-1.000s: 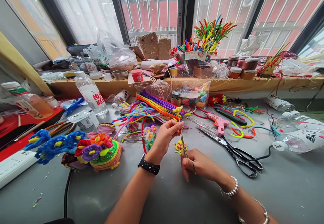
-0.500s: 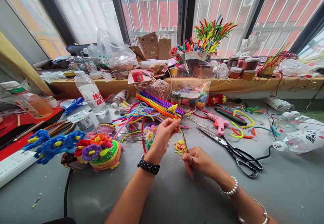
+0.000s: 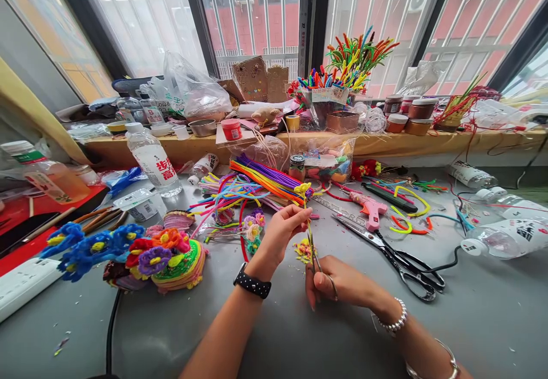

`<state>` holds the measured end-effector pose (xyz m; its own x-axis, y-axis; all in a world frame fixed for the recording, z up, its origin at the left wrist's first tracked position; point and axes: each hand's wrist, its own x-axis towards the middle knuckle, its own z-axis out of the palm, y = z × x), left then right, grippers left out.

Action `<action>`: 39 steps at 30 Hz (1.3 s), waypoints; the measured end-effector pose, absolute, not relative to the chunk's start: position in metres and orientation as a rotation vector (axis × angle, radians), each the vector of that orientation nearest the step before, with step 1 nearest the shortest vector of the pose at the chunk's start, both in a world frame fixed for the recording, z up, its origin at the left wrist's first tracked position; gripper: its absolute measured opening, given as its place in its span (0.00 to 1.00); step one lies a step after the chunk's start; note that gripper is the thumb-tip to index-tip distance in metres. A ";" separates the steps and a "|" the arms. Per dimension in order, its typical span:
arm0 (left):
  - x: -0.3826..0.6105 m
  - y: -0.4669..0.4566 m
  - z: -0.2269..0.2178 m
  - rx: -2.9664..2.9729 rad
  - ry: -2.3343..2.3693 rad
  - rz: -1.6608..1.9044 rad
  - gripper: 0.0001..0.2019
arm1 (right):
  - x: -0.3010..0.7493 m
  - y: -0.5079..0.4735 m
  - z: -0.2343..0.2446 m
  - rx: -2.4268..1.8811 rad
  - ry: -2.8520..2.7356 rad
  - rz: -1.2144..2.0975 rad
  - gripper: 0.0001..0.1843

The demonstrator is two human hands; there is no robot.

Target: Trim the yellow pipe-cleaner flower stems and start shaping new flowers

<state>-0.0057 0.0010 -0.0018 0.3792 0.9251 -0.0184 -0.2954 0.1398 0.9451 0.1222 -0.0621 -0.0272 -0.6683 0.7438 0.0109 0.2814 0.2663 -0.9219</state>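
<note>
Pinched in the fingers of my left hand (image 3: 285,230) is a yellow pipe cleaner (image 3: 303,189), its top bent into a small flower-like shape above the fingertips and its stem running down below them. My right hand (image 3: 336,281) is closed around a small pair of scissors (image 3: 315,259), with the blades pointing up at the yellow stem just below my left fingers. Under the blades, a little pile of yellow and pink clippings (image 3: 303,250) lies on the grey table. The lower end of the stem is hard to make out against the blades.
Large black-handled scissors (image 3: 398,259) and a pink glue gun (image 3: 369,208) lie to the right. Bundled pipe cleaners (image 3: 269,176) are behind my hands. Finished fuzzy flowers (image 3: 154,258) sit at left, near an upright bottle (image 3: 152,159). Bottles (image 3: 509,239) lie at far right.
The yellow pipe cleaner and my left fingers have shifted slightly right and the flower top sits lower. The small scissors have turned more upright, and their blades now show apart at the stem.
</note>
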 end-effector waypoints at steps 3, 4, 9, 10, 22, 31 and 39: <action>-0.006 0.001 -0.002 1.083 0.753 1.015 0.12 | 0.122 -0.062 -0.026 -0.912 -2.100 1.361 0.40; -0.006 0.001 -0.001 1.086 0.759 1.014 0.12 | 0.122 -0.062 -0.026 -0.906 -2.106 1.344 0.40; -0.006 0.000 -0.001 1.094 0.761 1.019 0.12 | 0.119 -0.062 -0.024 -0.920 -2.105 1.307 0.39; -0.006 0.000 -0.001 1.095 0.762 1.030 0.12 | 0.119 -0.062 -0.024 -0.925 -2.098 1.307 0.39; -0.004 0.001 -0.001 1.071 0.785 1.141 0.10 | 0.117 -0.058 -0.033 -0.898 -1.994 1.392 0.40; -0.004 0.000 -0.001 1.095 0.771 1.118 0.10 | 0.118 -0.061 -0.032 -0.902 -1.992 1.470 0.41; -0.003 -0.001 -0.001 1.119 0.792 1.111 0.10 | 0.117 -0.061 -0.030 -0.895 -1.999 1.416 0.39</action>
<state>-0.0027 -0.0006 -0.0008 0.2872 0.9572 0.0355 -0.2780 0.0478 0.9594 0.1166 -0.0614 -0.0296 -0.6421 0.7654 0.0429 0.2135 0.2323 -0.9489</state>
